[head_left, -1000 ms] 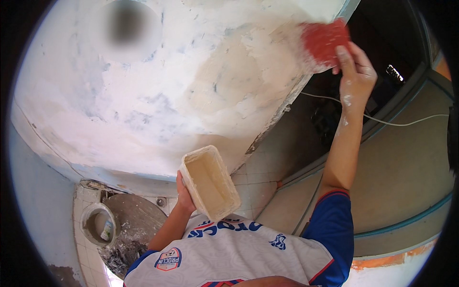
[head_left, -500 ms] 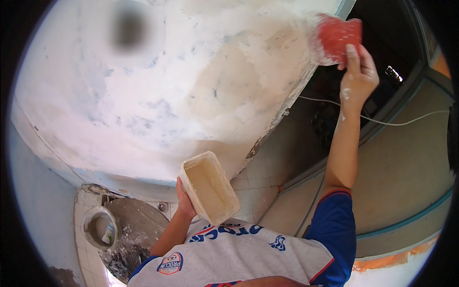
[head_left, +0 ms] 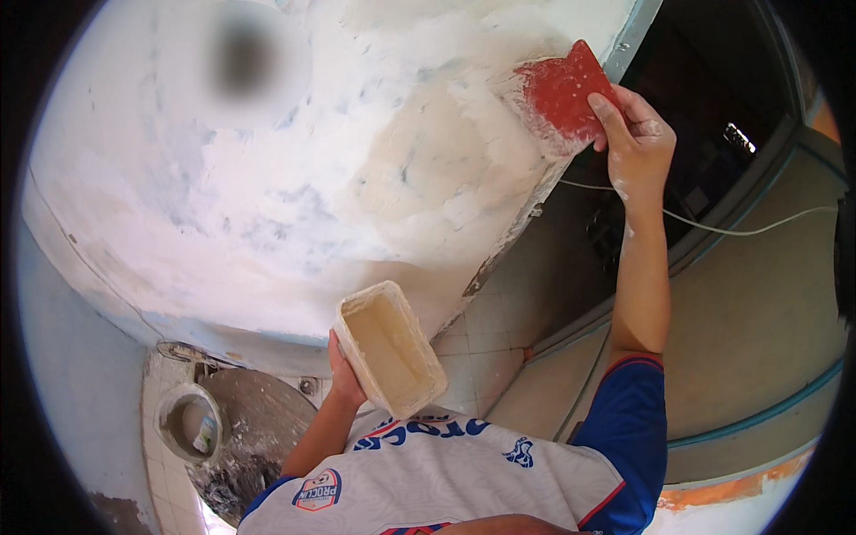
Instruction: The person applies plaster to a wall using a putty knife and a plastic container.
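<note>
My right hand (head_left: 637, 147) grips a red plastic spreader (head_left: 571, 94) flat against the patchy white wall (head_left: 267, 178), close to its edge beside a dark doorway. White filler is smeared along the blade's left and lower side and spots my wrist and fingers. Lower down, at chest height, my left hand (head_left: 346, 374) holds a rectangular cream tub (head_left: 390, 348) by its left side, its fingers partly hidden behind it. A pale residue lines the inside and rim of the tub.
At lower left, a bucket (head_left: 189, 423) with a small item inside sits by a plaster-stained round board (head_left: 259, 401) on the tiled floor (head_left: 473, 357). A white cable (head_left: 749, 227) crosses the doorway. A metal-framed beige panel (head_left: 731, 339) is on the right, a pale blue wall (head_left: 80, 374) on the left.
My right hand with the red spreader has moved left and down from the wall's edge onto its surface. The tub in my left hand sits slightly lower than a second ago.
</note>
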Tool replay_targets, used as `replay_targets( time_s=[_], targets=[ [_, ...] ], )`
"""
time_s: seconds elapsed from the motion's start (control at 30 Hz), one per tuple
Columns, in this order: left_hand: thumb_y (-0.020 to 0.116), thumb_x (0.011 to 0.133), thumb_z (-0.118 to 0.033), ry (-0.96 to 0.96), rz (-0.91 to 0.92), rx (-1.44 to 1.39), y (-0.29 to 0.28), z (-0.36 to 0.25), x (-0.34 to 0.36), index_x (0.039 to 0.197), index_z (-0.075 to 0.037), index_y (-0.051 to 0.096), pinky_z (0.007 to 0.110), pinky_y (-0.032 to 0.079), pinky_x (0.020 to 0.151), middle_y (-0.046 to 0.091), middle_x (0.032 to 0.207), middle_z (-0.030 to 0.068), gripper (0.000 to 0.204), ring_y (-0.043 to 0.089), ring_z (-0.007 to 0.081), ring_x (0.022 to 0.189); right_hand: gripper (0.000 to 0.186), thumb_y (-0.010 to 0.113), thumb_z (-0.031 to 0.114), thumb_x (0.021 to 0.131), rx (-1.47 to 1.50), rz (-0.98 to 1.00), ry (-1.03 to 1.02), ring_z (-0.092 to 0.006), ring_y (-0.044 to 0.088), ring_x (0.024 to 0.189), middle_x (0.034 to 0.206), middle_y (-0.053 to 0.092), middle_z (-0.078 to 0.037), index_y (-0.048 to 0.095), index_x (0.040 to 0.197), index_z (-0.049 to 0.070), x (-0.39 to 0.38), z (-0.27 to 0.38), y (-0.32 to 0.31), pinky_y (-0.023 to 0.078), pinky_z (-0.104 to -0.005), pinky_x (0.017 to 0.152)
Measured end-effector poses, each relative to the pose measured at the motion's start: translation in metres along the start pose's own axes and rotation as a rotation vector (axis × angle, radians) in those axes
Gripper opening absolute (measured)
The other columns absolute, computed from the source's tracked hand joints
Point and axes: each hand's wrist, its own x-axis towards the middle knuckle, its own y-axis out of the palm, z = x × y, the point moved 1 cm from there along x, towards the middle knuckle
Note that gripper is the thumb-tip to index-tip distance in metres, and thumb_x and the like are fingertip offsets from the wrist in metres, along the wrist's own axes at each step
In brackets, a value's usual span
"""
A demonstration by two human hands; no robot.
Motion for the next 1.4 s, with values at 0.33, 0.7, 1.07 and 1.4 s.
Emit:
replay_targets(
  time_s=[0.33, 0.7, 1.07, 1.4],
  targets=[
    [0.02, 0.097, -0.076, 0.024, 0.015, -0.006, 0.005, 0.004, -0.002, 0.152, -0.014, 0.042, 0.049, 0.042, 0.112, 0.052, 0.148, 0.0128, 0.086, 0.052, 0.0332, 0.133, 0.026, 0.078, 0.014, 0.091, -0.086, -0.092, -0.103, -0.0033, 0.056, 0.061, 0.084, 0.07, -0.001, 0.073, 0.111, -0.002, -0.004, 0.006, 0.002, 0.044, -0.0193, 0.054],
    [0.02, 0.097, -0.075, 0.032, 0.01, -0.004, 0.002, 0.007, -0.001, 0.152, -0.015, 0.042, 0.049, 0.043, 0.112, 0.052, 0.147, 0.0128, 0.084, 0.052, 0.0331, 0.133, 0.023, 0.076, 0.009, 0.091, 0.009, -0.28, -0.129, -0.0049, 0.057, 0.061, 0.086, 0.071, -0.002, 0.073, 0.111, -0.003, 0.012, -0.005, -0.015, 0.045, -0.0202, 0.055],
    [0.02, 0.097, -0.076, 0.035, -0.05, 0.018, 0.008, 0.01, -0.005, 0.152, -0.014, 0.043, 0.049, 0.042, 0.112, 0.052, 0.147, 0.0129, 0.086, 0.052, 0.0332, 0.133, 0.022, 0.073, 0.009, 0.094, 0.045, -0.304, -0.274, -0.0051, 0.061, 0.066, 0.092, 0.074, -0.006, 0.068, 0.111, -0.003, 0.025, 0.005, -0.025, 0.05, -0.0212, 0.056],
    [0.018, 0.098, -0.074, 0.135, -0.026, 0.014, 0.021, 0.02, -0.006, 0.153, -0.014, 0.04, 0.05, 0.042, 0.112, 0.05, 0.149, 0.0124, 0.085, 0.051, 0.033, 0.135, 0.019, 0.072, 0.006, 0.094, 0.054, -0.228, -0.186, -0.0036, 0.06, 0.066, 0.094, 0.074, -0.007, 0.068, 0.11, -0.004, 0.012, 0.01, -0.021, 0.047, -0.0193, 0.054]
  ],
)
